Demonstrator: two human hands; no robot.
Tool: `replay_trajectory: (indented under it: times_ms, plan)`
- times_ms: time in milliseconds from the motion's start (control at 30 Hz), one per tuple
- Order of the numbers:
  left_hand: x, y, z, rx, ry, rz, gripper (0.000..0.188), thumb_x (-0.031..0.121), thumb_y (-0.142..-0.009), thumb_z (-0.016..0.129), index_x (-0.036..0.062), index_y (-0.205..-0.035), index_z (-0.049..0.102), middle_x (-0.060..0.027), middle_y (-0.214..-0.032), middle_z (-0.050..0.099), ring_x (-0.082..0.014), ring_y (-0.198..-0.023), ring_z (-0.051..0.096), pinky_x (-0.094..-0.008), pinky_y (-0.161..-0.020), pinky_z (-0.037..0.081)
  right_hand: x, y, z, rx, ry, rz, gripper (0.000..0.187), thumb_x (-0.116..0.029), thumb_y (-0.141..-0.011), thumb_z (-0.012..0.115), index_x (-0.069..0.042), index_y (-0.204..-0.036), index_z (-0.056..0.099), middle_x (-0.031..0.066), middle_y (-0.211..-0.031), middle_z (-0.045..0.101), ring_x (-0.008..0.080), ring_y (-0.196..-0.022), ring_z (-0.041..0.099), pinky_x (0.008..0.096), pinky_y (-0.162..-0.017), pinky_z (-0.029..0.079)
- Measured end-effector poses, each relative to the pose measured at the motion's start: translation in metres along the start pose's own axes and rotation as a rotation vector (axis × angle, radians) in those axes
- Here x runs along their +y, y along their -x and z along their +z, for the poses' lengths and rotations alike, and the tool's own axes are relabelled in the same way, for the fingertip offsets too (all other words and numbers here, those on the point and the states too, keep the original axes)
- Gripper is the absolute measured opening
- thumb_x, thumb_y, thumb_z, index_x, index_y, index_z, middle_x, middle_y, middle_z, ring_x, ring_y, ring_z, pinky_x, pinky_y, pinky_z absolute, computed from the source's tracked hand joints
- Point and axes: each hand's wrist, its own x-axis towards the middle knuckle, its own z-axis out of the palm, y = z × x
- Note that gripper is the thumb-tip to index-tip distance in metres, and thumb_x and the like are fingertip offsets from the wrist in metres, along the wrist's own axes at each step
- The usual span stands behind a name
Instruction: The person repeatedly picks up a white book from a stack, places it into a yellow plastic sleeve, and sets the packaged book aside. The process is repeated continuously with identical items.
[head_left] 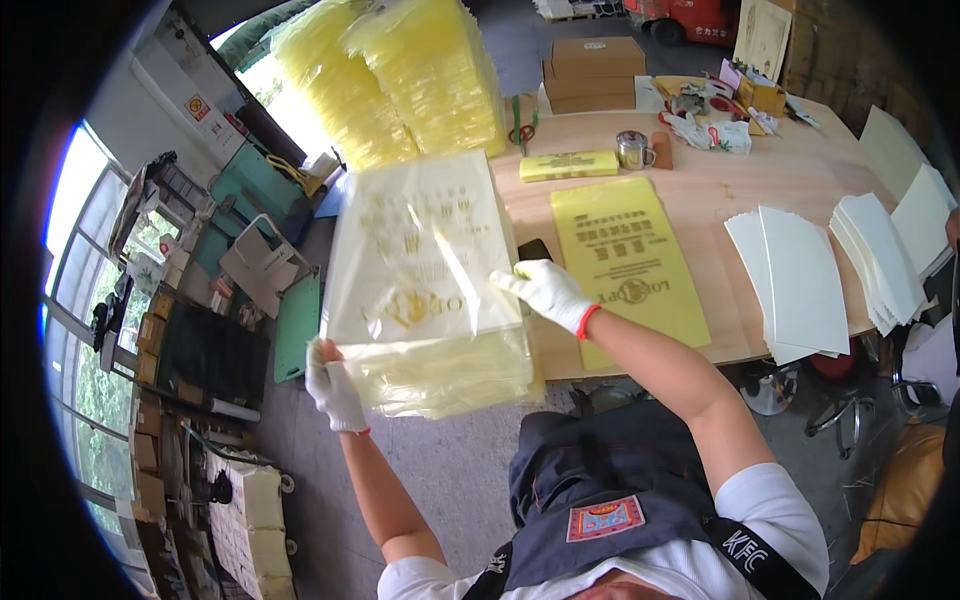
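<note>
Both hands wear white gloves with red cuffs. On the left of the table lies a clear plastic bag (420, 250) with gold print, a pale sheet showing through it, on top of a stack of yellowish plastic bags (450, 375). My left hand (337, 390) is closed on the bag's near left corner, a bare thumb tip showing. Over the right edge of the bag, my right hand (550, 295) rests its outstretched fingers on the plastic. A dark phone-like object (533, 250) lies just beyond that hand. Beside it is a flat yellow printed bag (625, 265).
Tall stacks of yellow bags (440, 80) stand at the far left. Farther back are a folded yellow packet (568, 165), a metal mug (632, 150), green-handled scissors (520, 130) and brown boxes (595, 75). White sheets (800, 270) lie fanned along the right side of the table (690, 190).
</note>
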Motion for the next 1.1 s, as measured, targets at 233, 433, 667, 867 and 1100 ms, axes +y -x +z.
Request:
replay_trajectory:
  times_ms: [233,433,667,867,1100]
  plan:
    - [-0.064,0.059,0.015,0.073,-0.047,-0.2,0.021,0.014,-0.096,0.056,-0.0001,-0.111,0.055,-0.0002,-0.083,0.054,-0.0091,-0.069,0.047,-0.0226,-0.06,0.041,-0.002,0.021,0.016,0.144,0.144,0.092,0.081,-0.069,-0.081,0.057,-0.007,-0.131,0.041,0.0243,-0.102,0.066,0.0375,-0.089,0.066,0.0427,-0.074,0.051]
    - [-0.11,0.131,0.069,0.358,0.197,-0.296,0.01,0.012,-0.094,0.057,0.0082,-0.094,0.048,0.0013,-0.076,0.05,-0.0076,-0.062,0.043,-0.0239,-0.054,0.037,0.027,0.116,0.046,0.007,0.172,0.037,0.099,-0.057,-0.077,0.067,-0.012,-0.15,0.017,0.0245,-0.114,0.063,0.0376,-0.097,0.065,0.0451,-0.08,0.051]
    - [-0.156,0.307,0.117,-0.336,0.217,-0.567,0.012,0.016,-0.092,0.06,0.0043,-0.093,0.057,-0.0035,-0.079,0.058,-0.0119,-0.075,0.053,-0.0283,-0.067,0.047,0.135,0.228,0.064,-0.364,0.064,0.232,0.067,-0.049,-0.085,0.063,-0.012,-0.138,0.045,0.0066,-0.11,0.07,0.0241,-0.098,0.067,0.0354,-0.086,0.05]
    - [-0.01,0.28,0.24,-1.0,-0.215,-0.119,0.026,0.03,-0.091,0.062,0.0101,-0.107,0.062,-0.0152,-0.097,0.067,-0.0326,-0.092,0.065,-0.0409,-0.08,0.05,0.172,0.3,0.02,-0.138,0.027,0.404,0.05,-0.047,-0.088,0.059,-0.016,-0.127,0.055,0.007,-0.109,0.07,0.027,-0.104,0.065,0.0364,-0.087,0.049]
    - [-0.002,0.258,0.357,-1.172,-0.588,0.167,0.027,0.034,-0.081,0.068,0.0162,-0.102,0.065,-0.0126,-0.109,0.06,-0.0315,-0.105,0.056,-0.0443,-0.088,0.047,0.188,0.317,0.016,-0.071,-0.159,0.476,0.049,-0.044,-0.088,0.06,-0.015,-0.126,0.057,0.0065,-0.099,0.07,0.0266,-0.099,0.065,0.035,-0.085,0.049]
